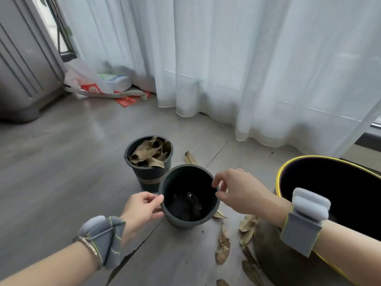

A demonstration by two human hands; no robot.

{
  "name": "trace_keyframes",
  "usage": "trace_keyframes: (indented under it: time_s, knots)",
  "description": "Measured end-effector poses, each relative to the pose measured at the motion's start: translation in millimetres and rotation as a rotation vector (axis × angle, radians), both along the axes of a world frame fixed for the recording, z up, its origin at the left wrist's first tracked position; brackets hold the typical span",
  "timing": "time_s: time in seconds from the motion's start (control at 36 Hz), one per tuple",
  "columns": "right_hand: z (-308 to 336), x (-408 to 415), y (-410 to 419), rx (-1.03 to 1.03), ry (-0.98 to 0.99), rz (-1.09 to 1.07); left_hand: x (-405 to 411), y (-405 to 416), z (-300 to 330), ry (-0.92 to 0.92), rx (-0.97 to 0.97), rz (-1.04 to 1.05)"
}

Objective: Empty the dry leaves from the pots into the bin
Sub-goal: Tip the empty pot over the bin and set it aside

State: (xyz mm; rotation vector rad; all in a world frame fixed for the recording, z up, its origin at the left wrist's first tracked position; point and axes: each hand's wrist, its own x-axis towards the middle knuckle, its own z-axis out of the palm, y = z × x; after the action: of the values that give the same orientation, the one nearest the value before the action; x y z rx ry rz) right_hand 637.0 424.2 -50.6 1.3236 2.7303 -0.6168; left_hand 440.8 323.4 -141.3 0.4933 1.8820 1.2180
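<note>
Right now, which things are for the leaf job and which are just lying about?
For the job: near dark plastic pot, far dark pot full of dry brown leaves, black yellow-rimmed bin, spilled leaves on the floor.
Lying about: white plastic bag, red papers, white curtain.

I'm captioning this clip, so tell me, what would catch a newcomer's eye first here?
Two dark pots in mid-floor: the far pot is heaped with dry leaves, while the near pot looks almost empty, the left hand holding its rim and the right hand hovering at the opposite rim. At right stands a black yellow-rimmed bin, with spilled leaves on the floor beside it.
</note>
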Motion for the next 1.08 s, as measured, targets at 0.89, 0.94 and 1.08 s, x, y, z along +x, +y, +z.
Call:
trace_keyframes:
  time_s: [0.89, 0.94, 1.08]
  knots:
    - [-1.7, -40.2, 16.5, -0.116, 0.034, -0.118, 45.0, 9.5, 46.6, 0.173, 0.254, -0.109]
    - [-7.6, -50.7, 21.1, -0.075, -0.031, -0.113, 51.4, 10.1, 52.9, 0.169, 0.284, -0.093]
    - [-24.8, -57.5, 29.5, 0.005, -0.104, -0.119, 60.8, 12.0, 62.4, 0.214, 0.310, -0.077]
